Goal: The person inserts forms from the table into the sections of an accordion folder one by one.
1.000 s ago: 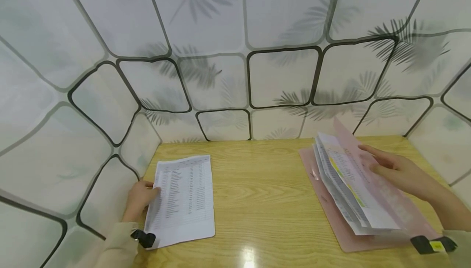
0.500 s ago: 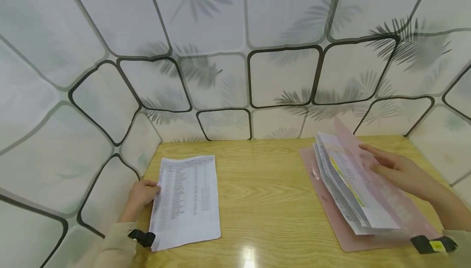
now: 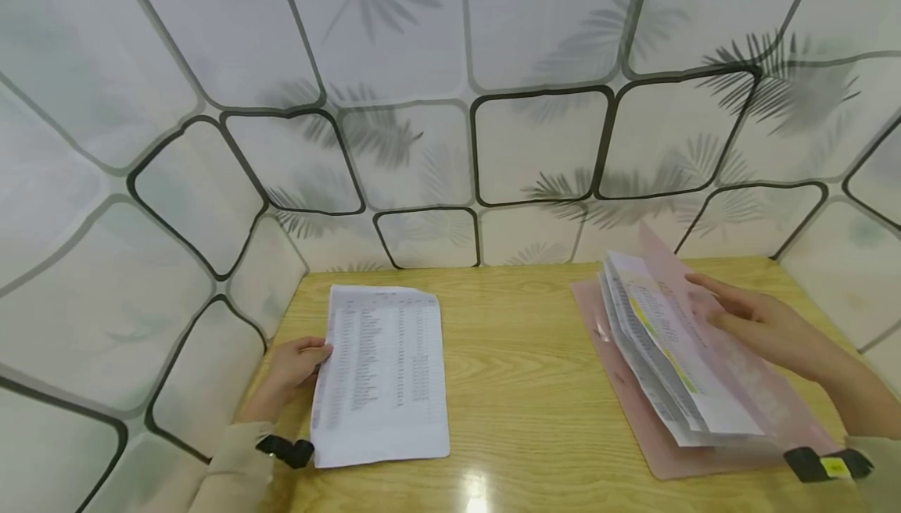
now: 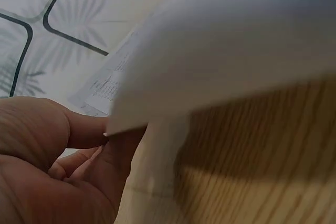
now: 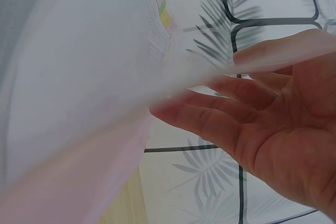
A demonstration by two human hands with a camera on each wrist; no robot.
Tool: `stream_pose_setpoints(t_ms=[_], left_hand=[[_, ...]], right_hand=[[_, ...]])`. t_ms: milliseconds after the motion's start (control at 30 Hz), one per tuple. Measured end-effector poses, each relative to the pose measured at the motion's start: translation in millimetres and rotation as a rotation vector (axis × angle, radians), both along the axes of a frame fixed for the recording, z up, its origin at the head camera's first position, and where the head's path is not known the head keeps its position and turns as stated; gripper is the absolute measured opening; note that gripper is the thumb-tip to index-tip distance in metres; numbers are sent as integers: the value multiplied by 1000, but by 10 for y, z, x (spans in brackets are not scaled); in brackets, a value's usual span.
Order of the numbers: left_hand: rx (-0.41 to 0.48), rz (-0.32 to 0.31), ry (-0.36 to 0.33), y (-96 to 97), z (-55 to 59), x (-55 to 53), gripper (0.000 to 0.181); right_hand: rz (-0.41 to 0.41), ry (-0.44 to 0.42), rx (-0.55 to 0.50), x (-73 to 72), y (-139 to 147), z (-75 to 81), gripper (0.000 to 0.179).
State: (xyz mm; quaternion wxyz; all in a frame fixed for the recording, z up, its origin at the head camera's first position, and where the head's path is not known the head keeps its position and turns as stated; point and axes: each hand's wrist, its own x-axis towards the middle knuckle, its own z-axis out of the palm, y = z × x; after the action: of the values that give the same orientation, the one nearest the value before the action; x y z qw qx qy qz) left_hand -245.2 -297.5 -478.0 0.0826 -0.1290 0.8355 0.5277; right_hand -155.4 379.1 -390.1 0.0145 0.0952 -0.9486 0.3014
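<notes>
My left hand (image 3: 292, 372) pinches the left edge of a printed paper sheet (image 3: 380, 380) with a table of rows on it, its thumb on top. In the left wrist view the sheet's pale underside (image 4: 220, 51) bends up from the fingertips (image 4: 100, 135), over the wood. At the right, a translucent pink folder (image 3: 612, 376) lies spread, its cover raised. My right hand (image 3: 767, 333) holds that cover between thumb and fingers, as the right wrist view also shows. A stack of printed papers (image 3: 676, 356) with yellow-marked lines sits inside the folder, partly behind the see-through cover.
The wooden table (image 3: 514, 388) lies between the sheet and the folder. Patterned cloth walls (image 3: 542, 145) close it in at the back and on both sides. Black straps (image 3: 285, 450) circle both wrists.
My left hand has moved to the right and slightly away from me with the paper sheet, further from the left wall. The right hand, folder and papers have hardly moved.
</notes>
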Motion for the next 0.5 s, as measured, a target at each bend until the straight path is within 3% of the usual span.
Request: stream_pose_setpoints(t_ms=[500], left_hand=[[176, -75, -8, 539, 2, -61, 39]], right_hand=[[11, 26, -15, -5, 9, -9, 61]])
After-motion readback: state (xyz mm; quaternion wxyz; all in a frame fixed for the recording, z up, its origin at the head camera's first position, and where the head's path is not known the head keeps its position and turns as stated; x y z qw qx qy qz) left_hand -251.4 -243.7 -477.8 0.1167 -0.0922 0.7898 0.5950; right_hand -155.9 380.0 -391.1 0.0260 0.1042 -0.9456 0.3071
